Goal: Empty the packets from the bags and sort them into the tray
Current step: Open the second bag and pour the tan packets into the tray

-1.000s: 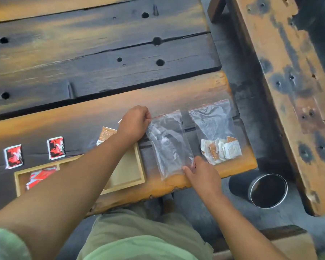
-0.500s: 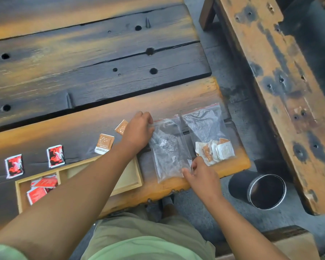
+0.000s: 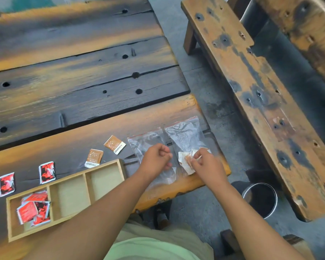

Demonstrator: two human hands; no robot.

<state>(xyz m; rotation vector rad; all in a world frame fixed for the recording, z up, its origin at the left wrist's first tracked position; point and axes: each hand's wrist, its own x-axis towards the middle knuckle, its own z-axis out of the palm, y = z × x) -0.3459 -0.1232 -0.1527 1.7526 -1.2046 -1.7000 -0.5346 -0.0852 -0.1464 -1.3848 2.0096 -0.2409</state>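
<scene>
- Fingers point(image 3: 193, 162) of the right hand point(image 3: 206, 166) are curled and pinch the near, closed end of the right bag point(image 3: 186, 134). They grip through the film at the bunch of white-and-orange packets point(image 3: 184, 158) inside it.
- Fingers point(image 3: 164, 150) of the left hand point(image 3: 155, 160) are curled into a loose fist over the left bag point(image 3: 146, 141). Whether they pinch its film cannot be told. No packets show through this bag.
- Both bags lie flat, side by side, near the right end of the table point(image 3: 64, 72), with their red-striped mouths pointing away from the person.
- Step in hand, as judged: emptying the right bag. A grip at the closed end suits tipping the contents out.
- Next move calls for an open mouth, but the state of the seal cannot be told. If it is shut, the left hand must part it first. The closed end is then raised, with the mouth held low over the table so the packets slide out without scattering off the edge.
- Two brown packets point(image 3: 114, 144) lie loose just beyond the tray point(image 3: 101, 166).
- Two loose red packets point(image 3: 47, 172) lie beyond its left end.
- The tray has three compartments. The left one holds the sorted red packets point(image 3: 33, 211). The middle and right ones show bare floor.
- Sorting is judged to be partly done: the loose packets and the right bag's contents remain.
- On the floor to the right stand a metal can point(image 3: 259, 199) and a bench point(image 3: 251, 87).
</scene>
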